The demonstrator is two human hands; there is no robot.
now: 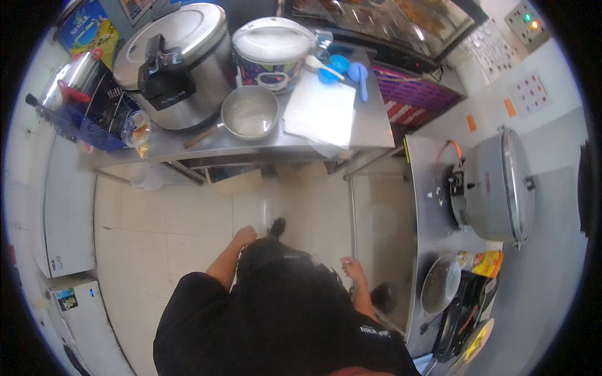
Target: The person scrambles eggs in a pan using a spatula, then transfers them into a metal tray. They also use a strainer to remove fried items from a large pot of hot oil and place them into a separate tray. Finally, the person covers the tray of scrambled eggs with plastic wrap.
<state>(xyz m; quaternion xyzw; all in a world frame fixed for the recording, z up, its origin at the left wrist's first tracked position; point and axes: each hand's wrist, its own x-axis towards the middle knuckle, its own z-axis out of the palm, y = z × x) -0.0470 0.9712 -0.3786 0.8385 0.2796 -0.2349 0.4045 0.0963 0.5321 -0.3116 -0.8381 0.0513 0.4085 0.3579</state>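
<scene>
My left hand (245,235) hangs beside my thigh with its fingers curled in; whether they are fully closed cannot be seen. On the other side, my right hand (352,268) hangs near the steel side counter, fingers loosely bent and apart, with nothing visible in it. Before me is a stainless steel table (371,134). It holds a large steel cooker (202,101), a smaller patterned rice cooker (270,68) and a saucepan (250,113) with a wooden handle. White sheets (320,110) lie right of the pan, with blue scoops (360,77) behind them.
A big gas cooker (489,185) and a round metal pan (440,284) stand on the right-hand counter (432,225). A glass display case (400,23) is at the back. White freezers (70,202) line the left. Tiled floor (197,207) lies between, with a metal table rail (352,211) low down.
</scene>
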